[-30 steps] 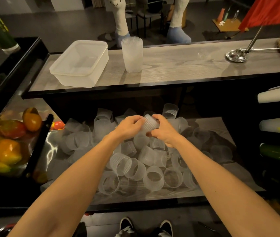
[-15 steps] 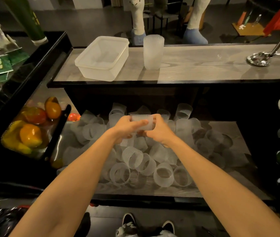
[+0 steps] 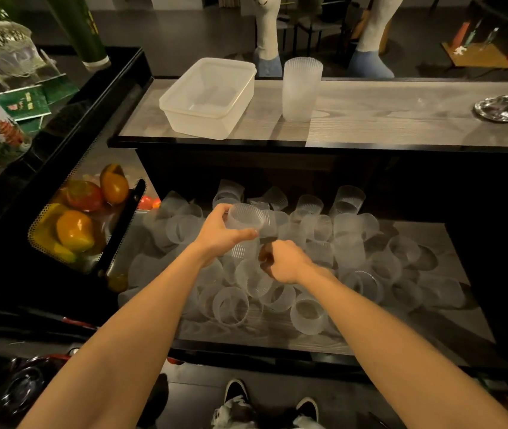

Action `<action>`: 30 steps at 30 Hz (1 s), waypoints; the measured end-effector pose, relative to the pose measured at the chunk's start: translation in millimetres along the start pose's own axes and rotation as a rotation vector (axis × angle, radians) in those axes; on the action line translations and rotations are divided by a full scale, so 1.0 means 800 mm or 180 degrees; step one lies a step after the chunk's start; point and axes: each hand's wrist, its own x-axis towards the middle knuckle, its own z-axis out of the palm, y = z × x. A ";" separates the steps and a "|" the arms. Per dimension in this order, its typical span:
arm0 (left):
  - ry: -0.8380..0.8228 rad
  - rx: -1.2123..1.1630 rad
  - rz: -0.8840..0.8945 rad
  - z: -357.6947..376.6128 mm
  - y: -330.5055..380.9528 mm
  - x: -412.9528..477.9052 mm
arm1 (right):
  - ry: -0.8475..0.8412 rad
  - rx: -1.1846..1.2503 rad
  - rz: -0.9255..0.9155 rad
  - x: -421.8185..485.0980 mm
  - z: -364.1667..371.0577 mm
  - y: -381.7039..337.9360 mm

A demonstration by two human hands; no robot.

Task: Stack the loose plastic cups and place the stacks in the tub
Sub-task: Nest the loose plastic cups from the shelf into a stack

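Note:
Several loose ribbed translucent cups point(image 3: 308, 274) lie heaped on the lower wooden shelf point(image 3: 451, 305). My left hand point(image 3: 218, 235) grips a short nested stack of cups point(image 3: 245, 216) above the heap. Just below and to the right, my right hand point(image 3: 283, 261) hangs over the pile with fingers curled; whether it holds a cup is hidden. On the upper counter, a clear plastic tub point(image 3: 208, 97) stands with nothing in it, and a tall stack of cups point(image 3: 300, 88) stands upright to its right.
A black mesh basket of fruit point(image 3: 82, 218) sits left of the cup pile. The upper counter's dark front edge point(image 3: 277, 147) overhangs the lower shelf. A metal stand base point(image 3: 494, 109) rests at the counter's right end. Bottles line the right edge.
My hands have separated: the left keeps the nested cups, slightly lifted, and the right has dropped down toward the pile. The camera view has shifted left.

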 end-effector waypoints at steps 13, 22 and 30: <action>-0.0016 0.0966 0.0475 -0.003 0.002 0.014 | 0.1189 0.1714 0.0125 -0.007 -0.052 0.016; -0.0575 0.0971 0.0716 0.017 0.027 0.012 | 0.1755 0.0767 0.0572 -0.005 -0.059 0.006; -0.0691 0.0893 0.0401 0.025 0.034 0.019 | 0.0983 0.0920 0.0346 -0.004 -0.049 0.004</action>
